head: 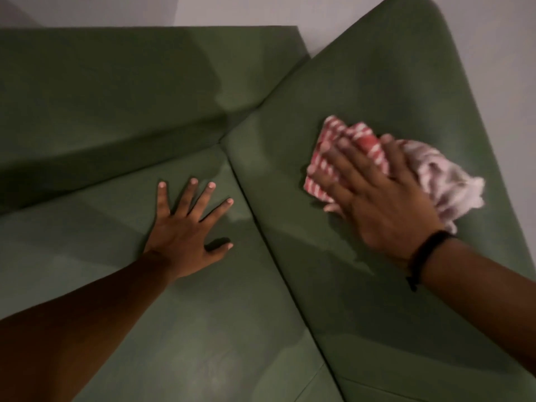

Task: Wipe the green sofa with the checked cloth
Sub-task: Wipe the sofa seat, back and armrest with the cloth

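Observation:
The green sofa fills almost the whole view. Its seat cushion lies at lower left, its backrest runs across the upper left, and a broad armrest panel rises at right. A red-and-white checked cloth, bunched up, lies on the inner face of that armrest. My right hand presses flat on the cloth with fingers spread over it, and the hand and cloth are blurred. A black band circles that wrist. My left hand rests palm down on the seat cushion, fingers apart, holding nothing.
A pale wall shows behind the backrest and to the right of the armrest. A deep seam runs between the seat cushion and the armrest panel.

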